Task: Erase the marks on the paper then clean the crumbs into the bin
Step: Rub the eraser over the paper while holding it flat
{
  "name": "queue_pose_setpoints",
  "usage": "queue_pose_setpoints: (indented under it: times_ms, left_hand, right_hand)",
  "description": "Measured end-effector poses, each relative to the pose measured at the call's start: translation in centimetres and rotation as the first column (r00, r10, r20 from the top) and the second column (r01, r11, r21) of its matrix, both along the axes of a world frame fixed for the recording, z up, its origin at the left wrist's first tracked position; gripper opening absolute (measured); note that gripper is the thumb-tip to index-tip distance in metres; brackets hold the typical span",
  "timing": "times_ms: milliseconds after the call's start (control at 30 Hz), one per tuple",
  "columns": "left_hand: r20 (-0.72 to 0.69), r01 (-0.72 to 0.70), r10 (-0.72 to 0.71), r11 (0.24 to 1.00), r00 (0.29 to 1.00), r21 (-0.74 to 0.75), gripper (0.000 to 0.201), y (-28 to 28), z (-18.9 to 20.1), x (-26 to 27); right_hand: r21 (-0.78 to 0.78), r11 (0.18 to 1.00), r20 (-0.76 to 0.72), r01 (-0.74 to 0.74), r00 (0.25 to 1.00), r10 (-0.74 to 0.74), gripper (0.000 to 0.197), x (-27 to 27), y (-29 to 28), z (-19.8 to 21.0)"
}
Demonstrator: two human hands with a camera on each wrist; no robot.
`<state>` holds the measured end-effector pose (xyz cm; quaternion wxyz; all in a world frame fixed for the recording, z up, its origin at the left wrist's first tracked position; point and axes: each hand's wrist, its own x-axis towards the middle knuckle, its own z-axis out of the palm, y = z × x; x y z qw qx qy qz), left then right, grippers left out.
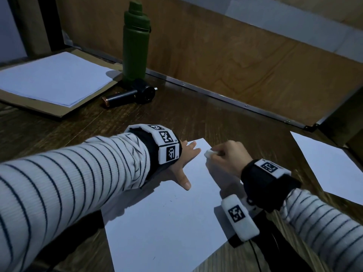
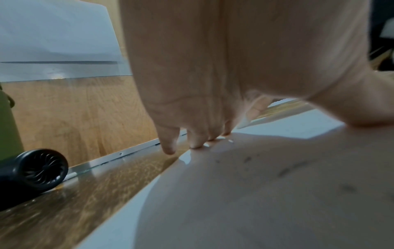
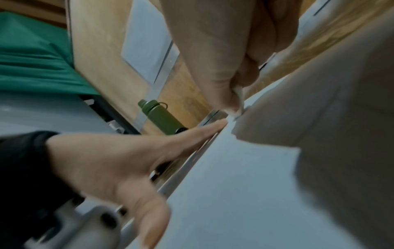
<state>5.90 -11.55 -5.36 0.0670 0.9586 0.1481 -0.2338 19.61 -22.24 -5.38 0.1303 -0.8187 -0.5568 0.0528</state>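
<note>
Both hands are on the white sheet of paper (image 1: 167, 216): left hand (image 1: 184, 163) flat, fingers spread. Right hand (image 1: 227, 156) pinches a small white eraser (image 1: 208, 153) against the sheet's far corner.

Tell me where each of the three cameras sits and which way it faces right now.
Head: worn on the head, looking forward and down at the sheet of paper; shows both striped sleeves, the flat left hand and the right hand pinching the eraser.
Left wrist: under the left palm, looking along the fingers across the paper towards the wooden back panel.
Right wrist: under the right hand, looking along its grip towards the paper's far corner; the left hand shows too.
Shared: all three show the green bottle.
</note>
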Motion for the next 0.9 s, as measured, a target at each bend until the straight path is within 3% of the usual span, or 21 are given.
queue_pose_setpoints:
  times_ms: [67,133,233,400,500,633,700,833,900]
  left_hand:
    - [0.007,-0.003,0.003,1.000,1.000,0.001,0.122,0.0,-0.2,0.0]
    - [0.006,-0.001,0.001,1.000,1.000,0.009,0.126,0.0,-0.3,0.0]
    - [-0.010,0.009,-0.008,1.000,1.000,0.030,0.116,-0.2,0.1,0.1]
    - [-0.010,0.007,-0.007,1.000,1.000,0.030,0.116,-0.2,0.3,0.0]
    - [-0.012,0.008,-0.008,0.999,1.000,0.041,0.116,-0.3,0.2,0.0]
    - [-0.017,0.023,-0.022,0.999,1.000,0.048,0.116,-0.3,0.1,0.2]
    - [-0.019,0.021,-0.020,0.999,1.000,0.047,0.115,-0.3,0.2,0.2]
    - [-0.007,0.019,-0.018,0.998,1.000,0.054,0.114,-0.3,0.3,-0.1]
    - [-0.007,0.018,-0.018,0.998,1.000,0.058,0.115,-0.4,0.3,-0.1]
  right_hand:
    - [0.002,0.999,0.019,-0.041,0.999,0.041,0.033,-0.9,-0.5,-0.4]
    - [-0.016,0.982,-0.025,-0.186,0.982,0.186,0.032,-3.0,-1.8,-0.5]
    - [-0.055,0.951,-0.073,-0.303,0.952,0.299,0.033,-4.4,-2.9,-0.3]
    - [-0.002,1.000,-0.012,-0.014,1.000,0.014,0.042,-0.3,-0.5,0.0]
    - [0.008,0.996,0.014,-0.088,0.996,0.088,0.046,-1.6,-0.8,-0.1]
    - [-0.068,0.945,-0.036,-0.320,0.947,0.318,0.028,-4.7,-2.6,-0.3]
    - [-0.071,0.960,-0.013,-0.271,0.963,0.270,0.029,-3.8,-2.0,0.0]
    - [0.012,0.999,0.011,-0.044,0.999,0.044,0.052,-1.0,-0.1,0.2]
    - [0.020,0.998,0.013,-0.062,0.998,0.061,0.052,-1.7,-0.3,0.1]
